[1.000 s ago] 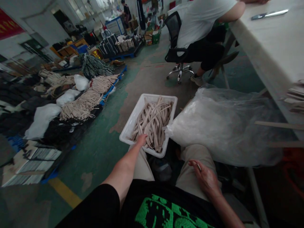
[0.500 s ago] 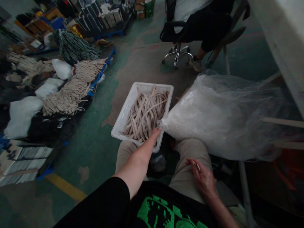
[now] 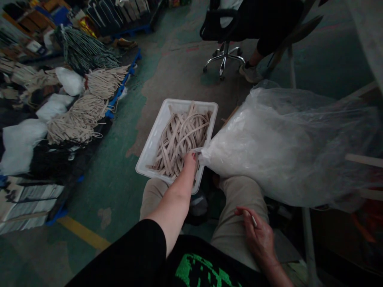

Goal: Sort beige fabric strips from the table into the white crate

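Note:
My left hand point(image 3: 190, 158) reaches over the near right part of a white plastic tub point(image 3: 149, 149). Its fingers are closed on the pulled-out corner of a large clear plastic bag point(image 3: 248, 139), which bulges with whitish contents I cannot make out. Flat beige straps point(image 3: 182, 135) lie tangled in the tub, just beyond the fingers. Over my right thigh rests my right hand point(image 3: 259, 233), its fingers curled round a small pale stick-like thing point(image 3: 254, 220). Most of that thing is hidden in the hand.
Pallets at the left carry bundles of beige cords point(image 3: 79, 119), dark green cords point(image 3: 86, 50) and white bags point(image 3: 22, 143). A person sits on a black wheeled chair point(image 3: 223, 59) ahead. A table edge point(image 3: 369, 40) and metal leg point(image 3: 309, 243) stand at my right.
My left hand has moved slightly left over the straps, drawing the bag's corner out into a thin strip. My right hand keeps its place on the thigh. The view has shifted a little.

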Available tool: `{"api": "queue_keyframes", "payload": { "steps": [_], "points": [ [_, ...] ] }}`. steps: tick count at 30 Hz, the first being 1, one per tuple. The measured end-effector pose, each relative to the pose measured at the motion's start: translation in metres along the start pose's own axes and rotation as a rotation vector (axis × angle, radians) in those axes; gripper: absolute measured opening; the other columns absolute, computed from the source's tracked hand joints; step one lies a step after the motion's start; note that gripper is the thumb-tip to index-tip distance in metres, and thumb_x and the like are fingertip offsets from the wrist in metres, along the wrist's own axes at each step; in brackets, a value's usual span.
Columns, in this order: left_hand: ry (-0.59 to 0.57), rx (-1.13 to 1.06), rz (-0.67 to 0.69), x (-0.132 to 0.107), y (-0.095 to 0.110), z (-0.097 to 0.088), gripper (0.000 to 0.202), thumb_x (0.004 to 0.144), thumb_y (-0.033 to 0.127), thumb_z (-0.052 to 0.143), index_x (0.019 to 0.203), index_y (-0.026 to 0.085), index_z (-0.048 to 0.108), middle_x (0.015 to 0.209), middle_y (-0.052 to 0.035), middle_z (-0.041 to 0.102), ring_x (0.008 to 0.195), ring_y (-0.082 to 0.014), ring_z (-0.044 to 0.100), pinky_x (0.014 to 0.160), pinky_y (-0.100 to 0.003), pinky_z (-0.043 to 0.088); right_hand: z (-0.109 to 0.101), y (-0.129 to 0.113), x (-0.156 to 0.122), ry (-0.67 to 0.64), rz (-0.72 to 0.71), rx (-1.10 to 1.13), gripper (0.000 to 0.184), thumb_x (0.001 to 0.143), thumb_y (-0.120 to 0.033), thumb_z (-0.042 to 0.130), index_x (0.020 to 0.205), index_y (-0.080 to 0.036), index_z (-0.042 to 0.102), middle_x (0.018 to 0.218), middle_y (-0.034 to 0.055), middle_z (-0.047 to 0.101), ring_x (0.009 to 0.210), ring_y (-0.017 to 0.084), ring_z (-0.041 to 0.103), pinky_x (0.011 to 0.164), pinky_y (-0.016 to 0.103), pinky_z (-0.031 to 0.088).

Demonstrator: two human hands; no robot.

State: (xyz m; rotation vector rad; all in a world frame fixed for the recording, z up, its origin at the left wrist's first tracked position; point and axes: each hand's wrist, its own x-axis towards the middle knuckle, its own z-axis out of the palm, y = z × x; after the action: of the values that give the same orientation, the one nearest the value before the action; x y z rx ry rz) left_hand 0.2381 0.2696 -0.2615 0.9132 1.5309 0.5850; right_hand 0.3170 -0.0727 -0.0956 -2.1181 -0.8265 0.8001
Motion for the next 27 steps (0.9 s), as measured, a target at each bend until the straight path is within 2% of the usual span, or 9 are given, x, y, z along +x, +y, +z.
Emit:
{"api": "queue_keyframes", "payload": {
  "steps": [3, 6, 9, 12, 14, 17, 21, 24, 27],
  "points": [
    [0.151, -0.085, 0.018, -0.008, 0.017, -0.051, 0.015, 0.093, 0.030, 0.057, 0.098, 0.017, 0.063, 0.078, -0.0026, 0.066, 0.080, -0.0119, 0.065, 0.074, -0.023, 0.050, 0.001, 0.001, 0.002, -0.004, 0.004, 0.009, 0.054, 0.096, -0.062, 0.036, 0.096, -0.023, 0.073, 0.092, 0.0094, 0.078, 0.079, 0.025, 0.072, 0.078, 0.033, 0.055],
    [0.239, -0.163, 0.101, -0.028, 0.038, -0.109, 0.015, 0.082, 0.029, 0.066, 0.089, 0.016, 0.062, 0.071, 0.0005, 0.063, 0.068, -0.0090, 0.061, 0.069, -0.020, 0.048, 0.005, 0.001, 0.003, -0.016, -0.009, 0.007, 0.053, 0.096, -0.061, 0.036, 0.099, -0.022, 0.072, 0.093, 0.0094, 0.078, 0.081, 0.025, 0.072, 0.078, 0.033, 0.054],
    [0.283, -0.222, 0.200, -0.061, 0.060, -0.159, 0.018, 0.073, 0.029, 0.071, 0.082, 0.016, 0.062, 0.070, 0.0020, 0.062, 0.063, -0.0073, 0.057, 0.065, -0.018, 0.046, 0.008, 0.001, 0.003, -0.028, -0.011, 0.023, 0.055, 0.095, -0.061, 0.035, 0.102, -0.021, 0.072, 0.094, 0.0099, 0.078, 0.082, 0.026, 0.072, 0.076, 0.034, 0.054],
    [0.301, -0.313, 0.380, -0.103, 0.079, -0.190, 0.021, 0.067, 0.029, 0.075, 0.079, 0.016, 0.064, 0.071, 0.0029, 0.063, 0.064, -0.0072, 0.057, 0.066, -0.018, 0.047, 0.009, 0.000, 0.004, -0.045, -0.004, 0.019, 0.057, 0.094, -0.062, 0.034, 0.104, -0.020, 0.072, 0.094, 0.0100, 0.077, 0.081, 0.027, 0.071, 0.075, 0.036, 0.053],
    [0.275, -0.340, 0.528, -0.137, 0.087, -0.200, 0.022, 0.065, 0.030, 0.079, 0.080, 0.017, 0.068, 0.072, 0.0029, 0.065, 0.067, -0.0082, 0.059, 0.069, -0.019, 0.048, 0.009, -0.004, 0.007, -0.059, -0.006, -0.008, 0.058, 0.093, -0.062, 0.034, 0.103, -0.021, 0.072, 0.093, 0.0098, 0.077, 0.081, 0.028, 0.071, 0.076, 0.037, 0.051],
    [0.170, -0.223, 0.655, -0.194, 0.089, -0.199, 0.018, 0.071, 0.031, 0.079, 0.082, 0.019, 0.073, 0.077, 0.0014, 0.069, 0.073, -0.0117, 0.063, 0.075, -0.022, 0.051, 0.013, -0.023, 0.009, -0.135, -0.011, 0.045, 0.058, 0.091, -0.065, 0.036, 0.095, -0.021, 0.073, 0.083, 0.0093, 0.075, 0.074, 0.026, 0.068, 0.070, 0.036, 0.050],
    [-0.138, 0.107, 0.830, -0.265, 0.080, -0.187, 0.009, 0.082, 0.032, 0.073, 0.086, 0.024, 0.076, 0.083, -0.0012, 0.074, 0.078, -0.0164, 0.067, 0.077, -0.028, 0.054, 0.030, -0.073, 0.000, -0.473, 0.047, 0.432, 0.069, 0.088, -0.073, 0.036, 0.102, -0.015, 0.070, 0.062, 0.0031, 0.064, 0.044, 0.015, 0.047, 0.047, 0.028, 0.039],
    [-0.373, 0.362, 1.091, -0.296, 0.073, -0.186, 0.011, 0.087, 0.032, 0.067, 0.087, 0.027, 0.077, 0.086, -0.0032, 0.076, 0.083, -0.0181, 0.070, 0.081, -0.031, 0.054, 0.045, -0.108, -0.013, -0.676, 0.087, 0.645, 0.070, 0.087, -0.076, 0.038, 0.094, -0.014, 0.070, 0.050, -0.0016, 0.055, 0.037, 0.009, 0.032, 0.041, 0.024, 0.029],
    [-0.564, 0.541, 1.212, -0.308, 0.067, -0.191, 0.018, 0.092, 0.034, 0.059, 0.092, 0.028, 0.077, 0.090, -0.0046, 0.077, 0.088, -0.0188, 0.071, 0.087, -0.034, 0.053, 0.053, -0.125, -0.017, -0.728, 0.125, 0.691, 0.066, 0.082, -0.078, 0.048, 0.069, -0.016, 0.065, 0.040, -0.0045, 0.043, 0.035, 0.008, 0.027, 0.039, 0.023, 0.028]
  ]
}}
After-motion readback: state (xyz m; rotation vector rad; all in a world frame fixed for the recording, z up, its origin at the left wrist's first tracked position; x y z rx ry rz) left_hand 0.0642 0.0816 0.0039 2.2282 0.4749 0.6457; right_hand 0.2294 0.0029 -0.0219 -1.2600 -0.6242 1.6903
